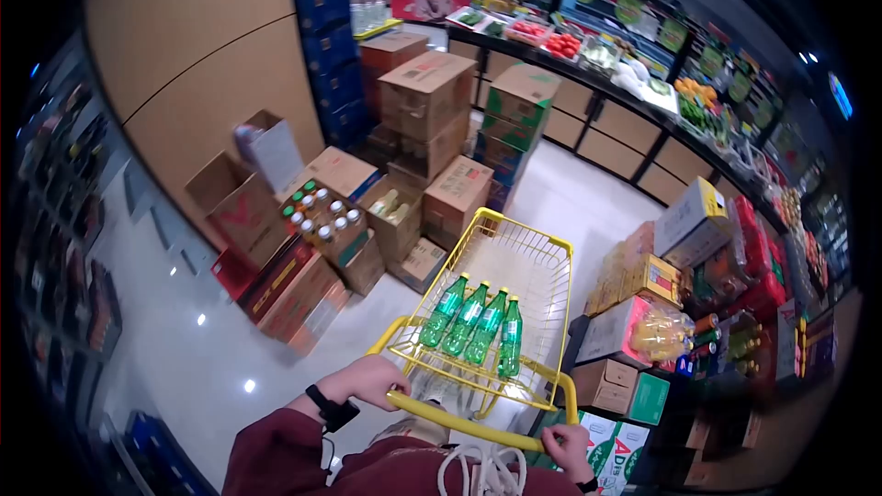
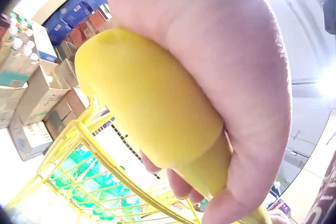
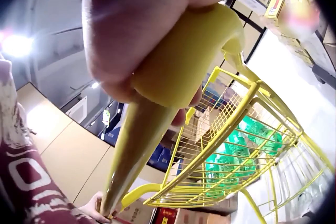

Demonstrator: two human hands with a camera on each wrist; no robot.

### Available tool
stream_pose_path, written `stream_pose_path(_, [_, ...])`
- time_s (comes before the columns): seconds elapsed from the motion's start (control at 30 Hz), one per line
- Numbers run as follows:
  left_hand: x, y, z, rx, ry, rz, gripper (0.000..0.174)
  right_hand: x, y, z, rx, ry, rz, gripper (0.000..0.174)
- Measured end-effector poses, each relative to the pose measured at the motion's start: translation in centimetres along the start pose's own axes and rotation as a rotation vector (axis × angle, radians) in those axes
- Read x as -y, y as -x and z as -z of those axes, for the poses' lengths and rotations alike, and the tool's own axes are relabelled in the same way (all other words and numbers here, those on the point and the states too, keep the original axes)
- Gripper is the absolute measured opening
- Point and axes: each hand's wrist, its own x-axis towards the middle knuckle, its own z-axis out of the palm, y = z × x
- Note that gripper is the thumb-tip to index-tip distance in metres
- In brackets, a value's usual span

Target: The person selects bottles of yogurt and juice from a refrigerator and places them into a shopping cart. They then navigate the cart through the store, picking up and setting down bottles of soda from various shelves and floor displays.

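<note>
A yellow wire shopping cart (image 1: pixel 556 312) stands in front of the person, with several green bottles (image 1: pixel 473 326) lying side by side at its near end. The left hand (image 1: pixel 372 381) grips the left end of the yellow handlebar (image 1: pixel 459 422); in the left wrist view that hand (image 2: pixel 210 66) has its fingers and thumb wrapped round the thick yellow grip (image 2: pixel 152 103). At the handlebar's right end the right hand (image 1: pixel 567 445) holds on, and the right wrist view shows this hand (image 3: pixel 136 24) curled round the grip (image 3: pixel 184 56). Green bottles (image 3: pixel 231 155) show through the basket wires.
Stacked cardboard boxes (image 1: pixel 427 96) and an open box of capped bottles (image 1: pixel 322 211) stand ahead and left. A produce counter (image 1: pixel 588 78) curves along the back right. Cartons and drinks (image 1: pixel 661 331) line the right side. Pale floor (image 1: pixel 211 349) shows at the left.
</note>
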Motion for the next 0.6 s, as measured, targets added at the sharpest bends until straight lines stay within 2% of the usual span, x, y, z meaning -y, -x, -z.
stream_pose_path(0.23, [4.8,-18.8,8.8,0.137,-0.065,-0.180,0.027,-3.9,-11.7,4.6,-0.092,0.131,-0.183,0.027])
stream_pose_path(0.3, [6.7,-24.1,10.5,0.137,-0.083,-0.251,0.027,-4.8,-14.8,5.8,-0.157,0.185,-0.141,0.026])
stream_pose_path(0.43, [7.7,-33.7,14.4,0.184,-0.100,-0.298,0.028,-7.4,-20.8,8.0,-0.282,0.244,-0.243,0.024])
stream_pose_path(0.53, [7.2,-40.6,16.9,0.127,-0.110,-0.320,0.027,-11.5,-25.0,10.0,-0.302,0.226,-0.224,0.022])
stream_pose_path(0.6, [8.9,-45.5,17.0,0.126,-0.091,-0.371,0.024,-13.9,-27.6,11.6,-0.350,0.209,-0.237,0.023])
